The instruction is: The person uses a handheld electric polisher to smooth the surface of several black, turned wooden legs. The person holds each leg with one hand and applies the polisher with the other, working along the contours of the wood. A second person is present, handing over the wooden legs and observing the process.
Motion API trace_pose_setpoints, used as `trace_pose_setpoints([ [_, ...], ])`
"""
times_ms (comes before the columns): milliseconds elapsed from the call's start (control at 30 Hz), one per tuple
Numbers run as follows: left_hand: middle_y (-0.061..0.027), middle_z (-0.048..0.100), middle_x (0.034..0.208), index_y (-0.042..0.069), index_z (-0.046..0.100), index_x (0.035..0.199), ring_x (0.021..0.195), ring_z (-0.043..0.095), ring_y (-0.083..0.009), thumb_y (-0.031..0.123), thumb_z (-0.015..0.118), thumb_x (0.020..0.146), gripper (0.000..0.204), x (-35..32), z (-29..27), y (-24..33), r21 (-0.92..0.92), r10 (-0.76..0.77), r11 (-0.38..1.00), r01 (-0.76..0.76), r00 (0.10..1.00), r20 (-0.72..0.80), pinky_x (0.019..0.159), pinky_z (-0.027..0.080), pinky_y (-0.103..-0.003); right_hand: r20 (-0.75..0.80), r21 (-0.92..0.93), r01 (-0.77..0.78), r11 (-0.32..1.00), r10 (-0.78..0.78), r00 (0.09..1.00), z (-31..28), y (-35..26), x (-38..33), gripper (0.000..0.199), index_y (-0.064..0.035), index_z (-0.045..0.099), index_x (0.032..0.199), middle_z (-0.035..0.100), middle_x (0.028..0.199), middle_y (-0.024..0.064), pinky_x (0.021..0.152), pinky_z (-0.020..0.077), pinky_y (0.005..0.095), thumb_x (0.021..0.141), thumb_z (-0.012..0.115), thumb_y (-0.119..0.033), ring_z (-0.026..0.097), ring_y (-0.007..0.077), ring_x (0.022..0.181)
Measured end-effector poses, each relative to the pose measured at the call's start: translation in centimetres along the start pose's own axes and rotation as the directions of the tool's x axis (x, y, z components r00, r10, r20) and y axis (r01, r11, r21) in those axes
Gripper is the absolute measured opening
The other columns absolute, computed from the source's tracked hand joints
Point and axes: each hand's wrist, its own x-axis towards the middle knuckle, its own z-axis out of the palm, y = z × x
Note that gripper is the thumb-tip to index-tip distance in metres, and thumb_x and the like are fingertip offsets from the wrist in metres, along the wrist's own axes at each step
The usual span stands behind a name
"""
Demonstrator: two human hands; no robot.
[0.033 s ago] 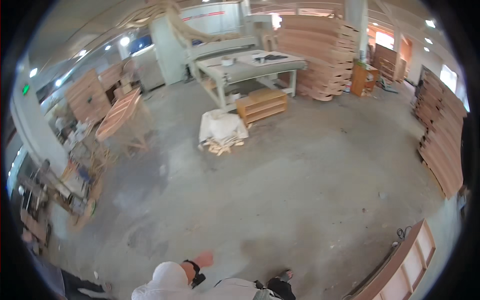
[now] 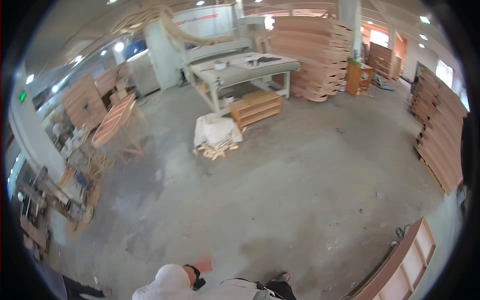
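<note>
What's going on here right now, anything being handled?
Nothing is clearly in hand. At the lower edge one white-gloved hand and a bare hand show above the concrete floor; which is left or right I cannot tell. Further off stand a workbench, a low wooden shelf unit, a white sack with wood offcuts and stacked boards.

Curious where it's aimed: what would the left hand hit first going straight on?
Likely only bare concrete floor; the left hand points up-frame and its way looks free, though depth is unclear.

Person's own body (image 2: 210,287) and wooden shelf unit (image 2: 405,267) (lower right) cut off by the bottom edge, hands unclear
</note>
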Motion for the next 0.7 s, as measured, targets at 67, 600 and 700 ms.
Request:
trace_pose_setpoints([
  [67, -0.0236, 0.072, 0.097, 0.003, 0.073, 0.097, 0.096, 0.067, -0.0427, 0.017, 0.062, 0.079, 0.026, 4.8, -3.1, 10.6, 0.035, 0.019, 0.999, -0.026, 0.982, 0.19, 0.083, 0.053, -0.052, -0.091, 0.059, 0.058, 0.997, -0.052, 0.994, -8.1, -4.7, 8.1, 0.034, 0.0036, 0.067, 0.116, 0.071, 0.082, 0.0167, 0.06, 0.0533, 0.0424, 0.089, 0.059, -0.014, 0.068, 0.0257, 0.069],
  [600, -0.0244, 0.072, 0.103, 0.002, 0.073, 0.099, 0.101, 0.067, -0.0433, 0.022, 0.062, 0.081, 0.029, 54.7, -23.4, 64.9, -0.027, 0.259, 0.963, -0.268, 0.892, 0.372, 0.091, 0.053, -0.05, -0.249, -0.367, 0.128, 0.921, -0.23, 0.941, -50.4, -14.7, 61.2, 0.04, -0.0005, 0.069, 0.103, 0.07, 0.093, 0.0166, 0.074, 0.0523, 0.0446, 0.096, 0.054, -0.036, 0.065, 0.0297, 0.088],
  [700, -0.0183, 0.074, 0.092, 0.007, 0.076, 0.09, 0.093, 0.069, -0.038, 0.028, 0.07, 0.078, 0.025, 58.0, -32.4, 64.7, -0.01, 0.095, 0.995, -0.095, 0.975, 0.203, 0.083, 0.055, -0.048, 0.138, 0.155, -0.422, 0.893, 0.403, 0.904, -55.3, -28.9, 49.5, 0.037, 0.002, 0.067, 0.116, 0.063, 0.123, 0.027, 0.098, 0.044, 0.045, 0.097, 0.055, -0.027, 0.058, 0.0376, 0.113],
])
